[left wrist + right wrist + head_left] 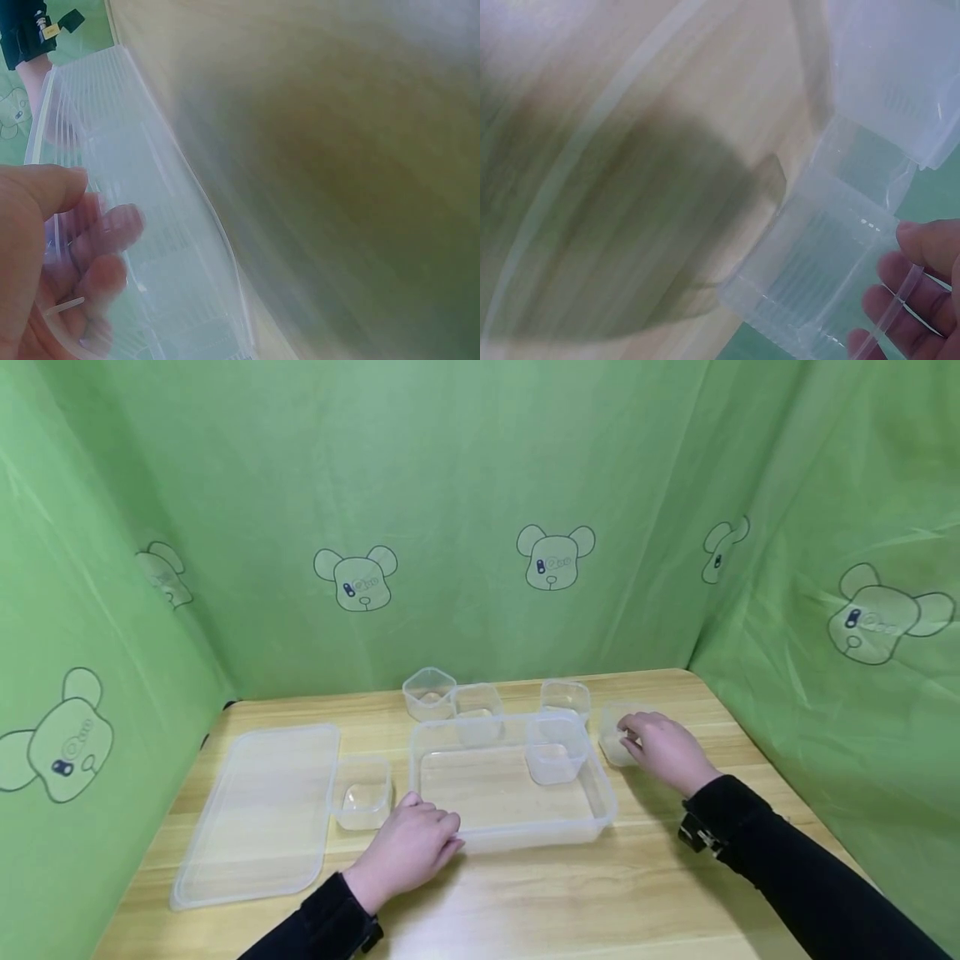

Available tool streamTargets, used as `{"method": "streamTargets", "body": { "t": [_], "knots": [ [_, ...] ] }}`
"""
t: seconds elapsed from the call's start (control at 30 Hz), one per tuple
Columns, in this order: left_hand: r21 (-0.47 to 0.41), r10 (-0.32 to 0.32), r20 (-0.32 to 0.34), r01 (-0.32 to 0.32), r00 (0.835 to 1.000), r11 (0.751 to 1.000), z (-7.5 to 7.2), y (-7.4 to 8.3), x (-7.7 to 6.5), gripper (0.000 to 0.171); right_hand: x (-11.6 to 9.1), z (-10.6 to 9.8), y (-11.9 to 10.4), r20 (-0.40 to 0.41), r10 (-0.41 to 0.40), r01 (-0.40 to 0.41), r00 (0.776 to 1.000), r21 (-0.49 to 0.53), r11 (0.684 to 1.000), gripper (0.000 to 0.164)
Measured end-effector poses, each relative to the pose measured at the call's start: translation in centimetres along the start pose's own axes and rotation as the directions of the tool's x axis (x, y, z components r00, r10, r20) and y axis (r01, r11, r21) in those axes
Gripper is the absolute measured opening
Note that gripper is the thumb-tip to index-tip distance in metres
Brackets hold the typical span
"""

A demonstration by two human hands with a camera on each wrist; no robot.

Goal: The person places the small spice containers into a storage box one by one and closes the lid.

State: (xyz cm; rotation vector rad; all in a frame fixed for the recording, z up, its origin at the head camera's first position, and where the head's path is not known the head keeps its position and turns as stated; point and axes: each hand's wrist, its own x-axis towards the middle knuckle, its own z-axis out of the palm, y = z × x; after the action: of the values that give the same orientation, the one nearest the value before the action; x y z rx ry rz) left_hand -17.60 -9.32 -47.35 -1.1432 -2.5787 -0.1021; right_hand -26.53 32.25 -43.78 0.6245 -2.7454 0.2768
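Observation:
My left hand (411, 845) grips the front-left rim of a large clear plastic container (525, 835); in the left wrist view its thumb is outside the wall and the fingers show through the plastic (172, 225). One small clear box (555, 764) stands inside, at the container's right end. To the right of the container, my right hand (667, 747) pinches the rim of another small box (611, 745). In the right wrist view that box (810, 262) is seen from its side, fingers showing through its wall.
A flat translucent lid (258, 814) lies at the left, with a small box (362, 806) by its right edge. Behind the container stand more small boxes (429, 697), (565, 693). Green curtains (450, 635) surround the wooden table (540, 910).

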Motion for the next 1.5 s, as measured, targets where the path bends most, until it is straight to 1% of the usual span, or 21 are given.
{"method": "streamTargets", "body": {
  "t": [0.2, 0.37, 0.67, 0.9, 1.03, 1.23, 1.5],
  "knots": [
    [-0.002, 0.005, -0.008, -0.005, 1.0, 1.0, 0.0, 0.0, 0.0, 0.026, -0.1, -0.8, -0.2, -0.014, -0.001, 0.001, 1.0, 0.018, 1.0, 0.016],
    [-0.003, 0.006, -0.012, -0.006, 1.0, 1.0, -0.1, 0.1, 0.0, 0.025, 0.2, -1.9, -0.3, -0.033, 0.001, 0.0, 0.999, 0.024, 1.0, 0.016],
    [-0.007, 0.014, -0.04, -0.015, 0.999, 1.0, 0.0, 0.0, 0.0, 0.026, 0.8, -3.5, -1.2, -0.079, -0.044, 0.043, 0.996, -0.017, 0.999, 0.015],
    [-0.003, 0.006, -0.018, -0.006, 1.0, 1.0, 0.1, 0.0, 0.0, 0.025, 1.0, -4.6, -2.4, -0.126, -0.1, 0.096, 0.987, -0.04, 0.995, 0.015],
    [0.004, 0.004, -0.022, -0.004, 1.0, 1.0, 0.1, 0.0, 0.0, 0.025, 1.1, -5.2, -3.1, -0.148, -0.119, 0.111, 0.982, -0.061, 0.992, 0.016],
    [0.004, 0.011, -0.029, -0.011, 1.0, 1.0, 0.1, -0.2, 0.1, 0.025, 1.0, -6.3, -4.4, -0.165, -0.123, 0.113, 0.979, -0.073, 0.991, 0.018],
    [0.001, 0.007, -0.03, -0.007, 1.0, 1.0, -0.1, 0.0, 0.0, 0.025, 0.7, -7.1, -6.6, -0.179, -0.168, 0.155, 0.969, -0.083, 0.984, 0.019]
  ]
}}
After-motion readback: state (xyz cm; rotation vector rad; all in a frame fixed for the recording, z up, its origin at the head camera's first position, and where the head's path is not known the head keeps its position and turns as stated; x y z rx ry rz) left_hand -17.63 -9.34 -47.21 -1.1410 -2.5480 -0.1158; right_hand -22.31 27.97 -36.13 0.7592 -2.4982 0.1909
